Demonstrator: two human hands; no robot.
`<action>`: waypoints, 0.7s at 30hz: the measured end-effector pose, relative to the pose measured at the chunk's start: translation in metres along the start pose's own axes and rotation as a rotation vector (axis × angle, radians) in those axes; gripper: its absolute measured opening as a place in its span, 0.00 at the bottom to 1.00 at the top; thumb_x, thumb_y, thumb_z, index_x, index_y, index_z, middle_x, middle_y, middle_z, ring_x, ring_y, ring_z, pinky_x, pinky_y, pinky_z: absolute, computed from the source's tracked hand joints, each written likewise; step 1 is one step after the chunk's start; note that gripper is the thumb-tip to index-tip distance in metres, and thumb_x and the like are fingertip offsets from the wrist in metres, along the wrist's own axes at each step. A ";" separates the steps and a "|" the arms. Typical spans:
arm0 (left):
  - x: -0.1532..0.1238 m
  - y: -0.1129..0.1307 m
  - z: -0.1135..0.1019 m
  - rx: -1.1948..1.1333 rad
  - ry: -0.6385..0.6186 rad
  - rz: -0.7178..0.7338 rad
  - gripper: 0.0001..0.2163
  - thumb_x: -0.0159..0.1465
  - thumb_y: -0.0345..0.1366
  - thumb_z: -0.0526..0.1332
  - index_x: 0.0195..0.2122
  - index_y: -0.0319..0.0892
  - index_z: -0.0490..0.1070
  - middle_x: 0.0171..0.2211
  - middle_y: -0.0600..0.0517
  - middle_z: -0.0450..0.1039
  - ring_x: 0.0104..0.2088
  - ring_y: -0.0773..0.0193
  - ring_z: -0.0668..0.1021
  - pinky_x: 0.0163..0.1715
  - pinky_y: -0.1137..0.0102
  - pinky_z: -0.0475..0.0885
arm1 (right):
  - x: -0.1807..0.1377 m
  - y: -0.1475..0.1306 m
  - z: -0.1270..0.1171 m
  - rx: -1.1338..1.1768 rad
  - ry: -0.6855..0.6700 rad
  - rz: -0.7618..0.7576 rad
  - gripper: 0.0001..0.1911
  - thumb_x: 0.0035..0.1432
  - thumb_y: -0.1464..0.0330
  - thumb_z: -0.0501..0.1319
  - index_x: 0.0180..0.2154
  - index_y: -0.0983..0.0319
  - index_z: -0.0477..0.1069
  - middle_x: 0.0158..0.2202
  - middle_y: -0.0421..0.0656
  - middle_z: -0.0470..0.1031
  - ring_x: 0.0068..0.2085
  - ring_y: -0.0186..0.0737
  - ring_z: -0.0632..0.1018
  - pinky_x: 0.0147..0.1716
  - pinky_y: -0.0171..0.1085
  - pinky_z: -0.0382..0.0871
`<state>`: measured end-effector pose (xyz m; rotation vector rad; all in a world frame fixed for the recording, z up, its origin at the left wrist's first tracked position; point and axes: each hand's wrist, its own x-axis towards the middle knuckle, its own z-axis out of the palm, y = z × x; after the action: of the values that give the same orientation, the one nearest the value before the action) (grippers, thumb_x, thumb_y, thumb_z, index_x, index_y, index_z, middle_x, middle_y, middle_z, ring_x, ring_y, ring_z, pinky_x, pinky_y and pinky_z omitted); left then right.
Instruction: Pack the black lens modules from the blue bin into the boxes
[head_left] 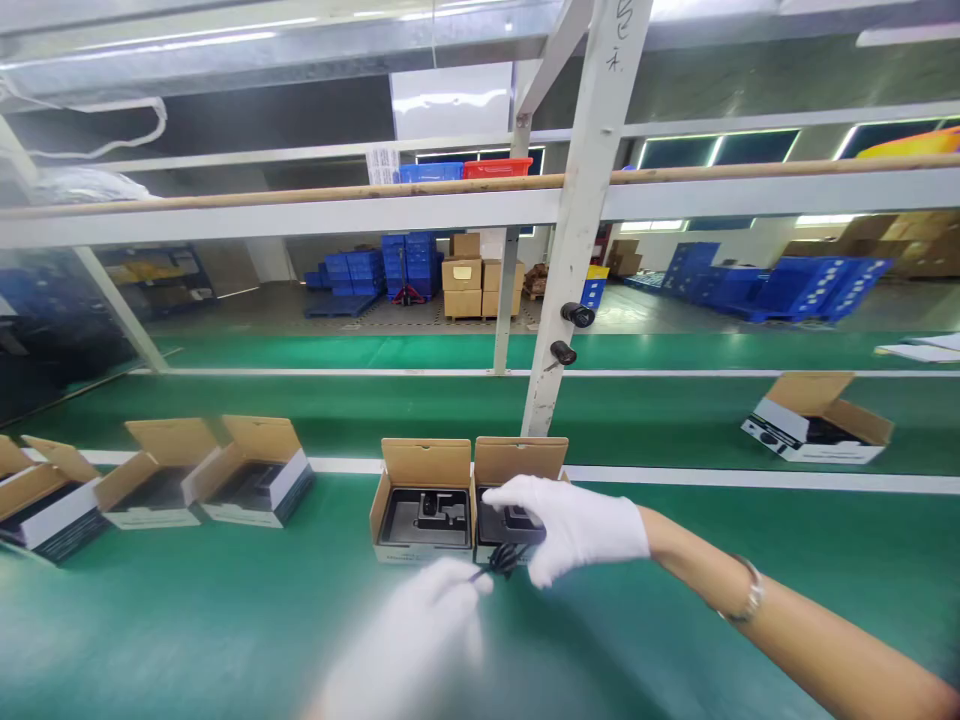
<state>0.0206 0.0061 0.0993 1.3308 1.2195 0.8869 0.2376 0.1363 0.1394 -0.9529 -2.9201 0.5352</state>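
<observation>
While a coiled black cable (506, 559) shows between the hands, in front of an open brown-and-white cardboard box (521, 455), the white-gloved left hand (439, 590) has its grip closed on 1 end. The white-gloved right hand (574, 525) has its grip spread wide over that box; whether it touches the cable, I cannot tell. Just left stands a matching open cardboard box (427, 458) with a black moulded tray (403, 520). On the green counter (225, 620), 1 similar box (814, 395) stands far right.
</observation>
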 end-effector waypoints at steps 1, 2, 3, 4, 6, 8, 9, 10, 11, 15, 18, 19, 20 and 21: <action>0.010 0.010 -0.004 0.058 -0.058 -0.001 0.14 0.63 0.48 0.54 0.40 0.46 0.73 0.26 0.56 0.74 0.24 0.67 0.70 0.31 0.69 0.68 | -0.007 -0.012 -0.003 0.119 0.036 -0.030 0.38 0.43 0.60 0.68 0.57 0.55 0.64 0.51 0.42 0.73 0.47 0.45 0.75 0.41 0.35 0.69; 0.021 0.019 -0.007 0.117 -0.069 0.025 0.13 0.64 0.47 0.53 0.37 0.46 0.72 0.27 0.56 0.74 0.25 0.67 0.70 0.33 0.70 0.67 | -0.012 -0.021 -0.004 0.206 0.087 -0.010 0.32 0.44 0.60 0.67 0.53 0.56 0.68 0.47 0.42 0.75 0.44 0.44 0.76 0.40 0.36 0.69; 0.035 0.025 -0.008 0.159 -0.010 0.085 0.12 0.64 0.46 0.53 0.33 0.45 0.71 0.28 0.57 0.74 0.27 0.67 0.70 0.34 0.70 0.66 | -0.017 -0.028 -0.005 0.259 0.145 0.060 0.24 0.47 0.61 0.65 0.48 0.57 0.71 0.43 0.42 0.77 0.41 0.43 0.77 0.38 0.36 0.70; 0.050 0.029 -0.008 0.189 0.066 0.147 0.12 0.64 0.45 0.53 0.30 0.45 0.69 0.29 0.57 0.73 0.30 0.66 0.70 0.36 0.70 0.65 | -0.020 -0.032 -0.004 0.316 0.205 0.151 0.17 0.51 0.61 0.62 0.44 0.58 0.72 0.39 0.41 0.78 0.38 0.42 0.78 0.37 0.36 0.70; 0.081 0.031 0.000 0.200 0.172 0.231 0.12 0.64 0.46 0.52 0.29 0.45 0.67 0.31 0.56 0.72 0.35 0.65 0.72 0.40 0.70 0.65 | -0.023 -0.031 -0.001 0.493 0.271 0.300 0.11 0.57 0.63 0.56 0.42 0.59 0.68 0.33 0.41 0.78 0.34 0.40 0.79 0.35 0.37 0.71; 0.108 0.027 0.012 0.168 0.119 0.257 0.16 0.65 0.49 0.48 0.32 0.44 0.67 0.33 0.55 0.73 0.37 0.64 0.73 0.43 0.69 0.67 | -0.023 -0.025 0.002 0.705 0.256 0.351 0.12 0.58 0.66 0.53 0.44 0.60 0.64 0.32 0.41 0.78 0.34 0.40 0.80 0.35 0.38 0.73; 0.118 0.024 0.019 0.153 0.028 0.253 0.19 0.66 0.51 0.45 0.33 0.43 0.67 0.32 0.54 0.73 0.37 0.64 0.74 0.43 0.68 0.68 | -0.023 -0.020 0.002 0.766 0.251 0.354 0.13 0.58 0.67 0.53 0.46 0.60 0.63 0.32 0.41 0.78 0.34 0.39 0.80 0.35 0.38 0.73; 0.126 0.021 0.025 0.146 -0.080 0.243 0.23 0.66 0.53 0.41 0.33 0.42 0.67 0.29 0.53 0.73 0.35 0.64 0.75 0.43 0.67 0.69 | -0.023 -0.016 0.003 0.762 0.269 0.349 0.16 0.57 0.69 0.52 0.49 0.60 0.62 0.34 0.42 0.78 0.35 0.39 0.80 0.36 0.39 0.73; 0.132 0.019 0.030 0.148 -0.186 0.230 0.26 0.66 0.54 0.38 0.32 0.41 0.67 0.25 0.54 0.71 0.32 0.64 0.76 0.41 0.66 0.71 | -0.024 -0.010 0.003 0.690 0.305 0.345 0.19 0.57 0.70 0.53 0.52 0.60 0.61 0.36 0.42 0.78 0.36 0.40 0.80 0.38 0.40 0.73; 0.142 0.016 0.031 0.258 -0.485 0.182 0.30 0.65 0.56 0.34 0.39 0.39 0.68 0.18 0.59 0.62 0.19 0.67 0.72 0.28 0.68 0.73 | -0.030 0.016 0.001 0.121 0.346 0.263 0.20 0.59 0.69 0.54 0.53 0.58 0.66 0.45 0.45 0.76 0.46 0.44 0.77 0.46 0.42 0.69; 0.151 0.011 0.023 0.453 -0.475 0.192 0.22 0.65 0.53 0.46 0.50 0.44 0.65 0.32 0.54 0.72 0.21 0.71 0.72 0.25 0.72 0.70 | -0.027 0.037 0.006 -0.214 0.186 0.261 0.12 0.62 0.67 0.54 0.41 0.59 0.75 0.40 0.47 0.76 0.40 0.45 0.77 0.39 0.40 0.69; 0.156 0.008 0.022 0.535 -0.451 0.192 0.21 0.64 0.52 0.48 0.52 0.46 0.64 0.37 0.53 0.74 0.22 0.71 0.73 0.25 0.72 0.70 | -0.023 0.043 0.011 -0.317 0.120 0.283 0.11 0.61 0.67 0.55 0.38 0.61 0.76 0.38 0.48 0.76 0.39 0.46 0.77 0.37 0.40 0.69; 0.160 0.005 0.023 0.625 -0.426 0.190 0.20 0.65 0.50 0.49 0.53 0.46 0.64 0.39 0.51 0.74 0.23 0.70 0.74 0.26 0.71 0.71 | -0.016 0.047 0.017 -0.408 0.052 0.304 0.11 0.60 0.67 0.57 0.36 0.63 0.77 0.37 0.51 0.76 0.40 0.49 0.77 0.37 0.41 0.68; 0.164 0.000 0.026 0.722 -0.404 0.190 0.19 0.65 0.47 0.50 0.52 0.46 0.66 0.41 0.50 0.75 0.26 0.68 0.76 0.29 0.70 0.72 | -0.009 0.050 0.024 -0.477 -0.017 0.316 0.11 0.58 0.67 0.59 0.33 0.66 0.78 0.36 0.53 0.76 0.41 0.52 0.76 0.37 0.42 0.67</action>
<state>0.0784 0.1600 0.0741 2.1084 1.1367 0.2577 0.2699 0.1615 0.1008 -1.4744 -2.9837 -0.1719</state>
